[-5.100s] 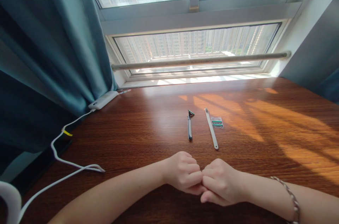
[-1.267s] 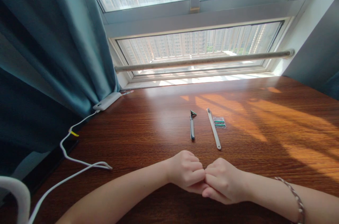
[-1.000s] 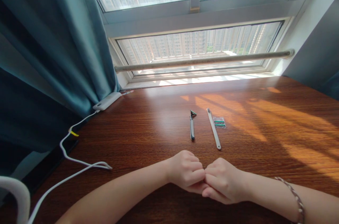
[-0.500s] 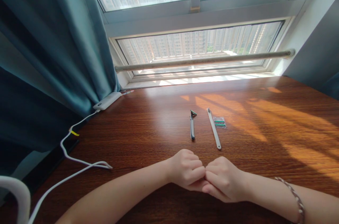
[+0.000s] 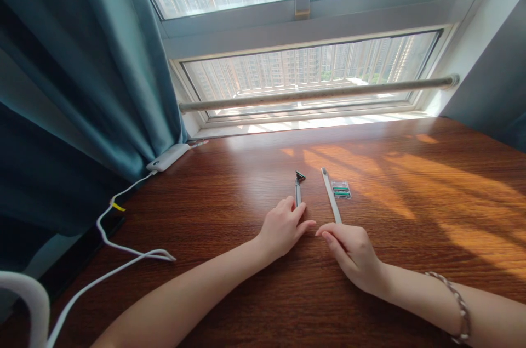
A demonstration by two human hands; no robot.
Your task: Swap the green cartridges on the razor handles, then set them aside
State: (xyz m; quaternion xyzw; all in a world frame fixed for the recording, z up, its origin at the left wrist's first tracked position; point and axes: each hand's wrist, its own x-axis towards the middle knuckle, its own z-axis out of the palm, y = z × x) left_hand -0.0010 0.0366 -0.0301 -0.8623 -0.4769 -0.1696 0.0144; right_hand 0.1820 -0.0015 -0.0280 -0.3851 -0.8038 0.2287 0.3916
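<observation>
Left hand (image 5: 281, 228): partly open, thumb set apart, fingertips at the near end of the razor (image 5: 298, 192), whose head points to the far side. Right hand (image 5: 356, 256): loosely curled, thumb and forefinger directed left, covering the near end of the white toothbrush (image 5: 331, 195). Whether either hand has a grip on its item cannot be confirmed from this angle. The hands are near each other, not touching. Just right of the toothbrush, a clear case (image 5: 341, 190) with two green-striped pieces lies flat on the wooden table (image 5: 230, 189). A braided bracelet (image 5: 461, 307) encircles the right wrist. At left, a white cable (image 5: 99, 224) trails across.
</observation>
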